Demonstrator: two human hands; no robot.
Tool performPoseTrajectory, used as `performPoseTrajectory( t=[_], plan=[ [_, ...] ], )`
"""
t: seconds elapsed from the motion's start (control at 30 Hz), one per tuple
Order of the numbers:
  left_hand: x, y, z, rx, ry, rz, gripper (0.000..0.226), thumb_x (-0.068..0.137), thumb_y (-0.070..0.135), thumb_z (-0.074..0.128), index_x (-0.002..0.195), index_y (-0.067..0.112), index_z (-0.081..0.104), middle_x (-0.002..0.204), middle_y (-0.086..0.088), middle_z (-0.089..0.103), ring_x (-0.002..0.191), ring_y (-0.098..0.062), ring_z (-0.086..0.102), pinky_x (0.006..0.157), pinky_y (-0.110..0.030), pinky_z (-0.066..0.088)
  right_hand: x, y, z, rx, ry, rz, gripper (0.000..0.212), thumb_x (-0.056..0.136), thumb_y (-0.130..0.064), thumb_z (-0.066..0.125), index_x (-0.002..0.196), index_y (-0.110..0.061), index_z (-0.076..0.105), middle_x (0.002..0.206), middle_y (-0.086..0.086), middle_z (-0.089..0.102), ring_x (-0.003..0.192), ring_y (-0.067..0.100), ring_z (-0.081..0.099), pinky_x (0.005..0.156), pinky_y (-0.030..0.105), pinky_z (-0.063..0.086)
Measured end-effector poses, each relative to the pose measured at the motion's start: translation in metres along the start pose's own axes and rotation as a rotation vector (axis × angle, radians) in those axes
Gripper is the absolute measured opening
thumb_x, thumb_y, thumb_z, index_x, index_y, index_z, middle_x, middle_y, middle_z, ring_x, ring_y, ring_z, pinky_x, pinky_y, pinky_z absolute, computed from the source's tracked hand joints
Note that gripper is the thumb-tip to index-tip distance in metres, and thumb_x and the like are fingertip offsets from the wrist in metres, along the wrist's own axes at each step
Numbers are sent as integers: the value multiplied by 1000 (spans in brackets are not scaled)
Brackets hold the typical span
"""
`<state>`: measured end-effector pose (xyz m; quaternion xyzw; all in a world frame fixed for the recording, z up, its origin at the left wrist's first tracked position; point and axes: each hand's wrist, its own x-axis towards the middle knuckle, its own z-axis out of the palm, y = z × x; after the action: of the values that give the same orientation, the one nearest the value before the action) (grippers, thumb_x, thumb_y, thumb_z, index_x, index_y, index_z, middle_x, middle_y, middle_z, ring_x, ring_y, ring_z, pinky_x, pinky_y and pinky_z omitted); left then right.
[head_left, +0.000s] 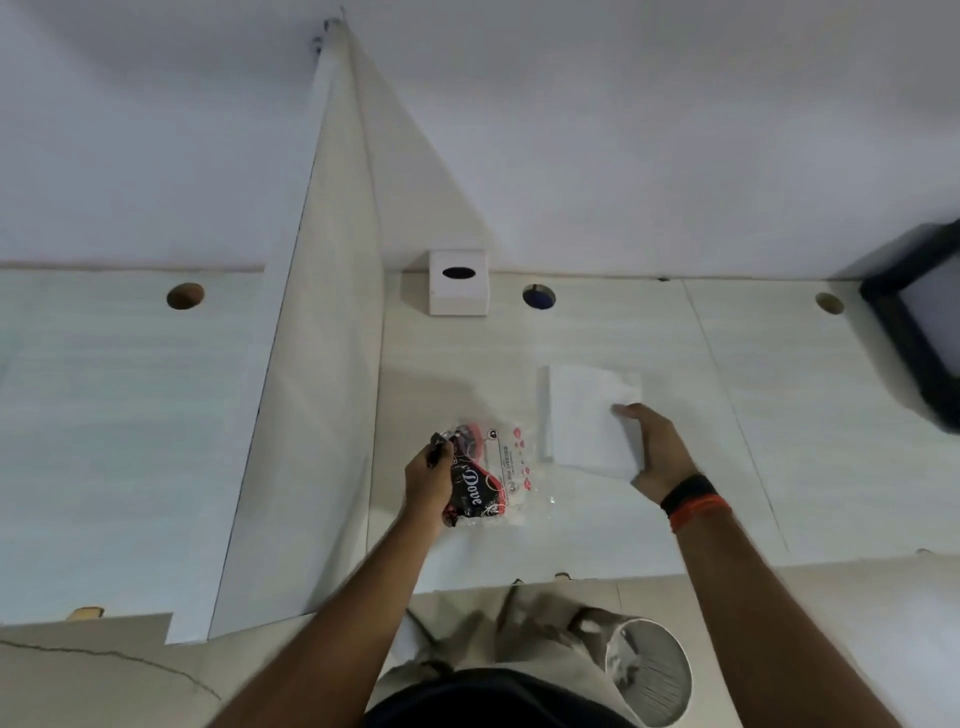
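Note:
A black and red Dove packet in clear plastic wrap (488, 475) lies on the pale desk (649, 509). My left hand (428, 480) grips its left edge with curled fingers. To the right lies a folded white tissue (587, 415). My right hand (657, 449) holds its right edge, thumb on top of the sheet and fingers under or behind it. That wrist wears a black band and an orange band.
A white tissue box (460, 283) stands at the back of the desk by the wall. A tall divider panel (311, 389) bounds the desk on the left. A dark-framed monitor (922, 322) sits at far right. Round cable holes (539, 297) line the back edge.

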<state>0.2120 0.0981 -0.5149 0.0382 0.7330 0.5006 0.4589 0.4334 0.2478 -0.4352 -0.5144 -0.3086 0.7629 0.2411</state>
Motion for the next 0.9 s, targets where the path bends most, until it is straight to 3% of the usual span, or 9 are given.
performPoseTrajectory(
  t=[0.07, 0.23, 0.33, 0.43, 0.57, 0.67, 0.77, 0.9],
  plan=[
    [5, -7, 6, -14, -18, -64, 15, 100, 26, 54, 110, 16, 61, 98, -12, 65, 82, -26, 64, 63, -28, 53, 15, 20, 7, -59, -74, 112, 28, 92, -19, 55, 115, -8, 67, 100, 11, 73, 88, 30, 70, 73, 38, 58],
    [25, -23, 13, 11, -47, -172, 31, 100, 28, 55, 123, 9, 63, 112, -11, 69, 102, -29, 66, 95, -46, 54, 55, 63, 8, -240, -165, 285, 39, 86, -19, 61, 124, -7, 64, 113, 16, 71, 101, 35, 68, 79, 44, 57],
    [32, -26, 16, 19, -85, -187, 26, 100, 28, 54, 122, 17, 63, 107, -7, 69, 95, -24, 66, 87, -38, 55, 74, 82, 1, -316, -151, 345, 40, 87, -13, 61, 127, -8, 63, 117, 17, 70, 109, 39, 65, 86, 49, 56],
    [36, -30, 19, 69, -93, -166, 22, 100, 22, 55, 117, 13, 64, 103, -7, 69, 91, -23, 66, 77, -31, 52, 88, 91, 1, -415, -119, 350, 38, 87, -7, 64, 125, -8, 63, 123, 16, 67, 114, 38, 60, 89, 46, 54],
    [41, -30, 23, 394, 32, -48, 32, 92, 22, 62, 120, 7, 63, 111, -13, 69, 105, -32, 64, 85, -34, 49, 97, 99, 5, -718, -34, 218, 22, 86, -9, 69, 108, -7, 67, 109, 16, 71, 93, 27, 64, 75, 34, 53],
    [46, -21, 21, 450, 160, 5, 44, 89, 27, 65, 127, 7, 60, 123, -16, 62, 113, -32, 61, 94, -36, 47, 105, 96, 10, -996, 89, 104, 39, 79, -18, 79, 112, -7, 61, 103, 9, 65, 96, 28, 61, 82, 35, 51],
    [50, -12, 18, 396, 230, 47, 42, 90, 26, 63, 128, 11, 57, 128, -15, 57, 119, -30, 56, 101, -39, 45, 107, 82, 23, -997, 193, -8, 56, 80, -21, 78, 127, -6, 53, 117, 12, 63, 111, 30, 60, 89, 32, 46],
    [61, 8, 18, 281, 197, 123, 37, 92, 28, 61, 125, 12, 60, 127, -12, 62, 113, -23, 60, 92, -29, 44, 132, 54, 67, -940, 170, -173, 58, 80, -24, 78, 128, -7, 51, 128, 16, 61, 116, 30, 60, 96, 36, 47]
  ],
)
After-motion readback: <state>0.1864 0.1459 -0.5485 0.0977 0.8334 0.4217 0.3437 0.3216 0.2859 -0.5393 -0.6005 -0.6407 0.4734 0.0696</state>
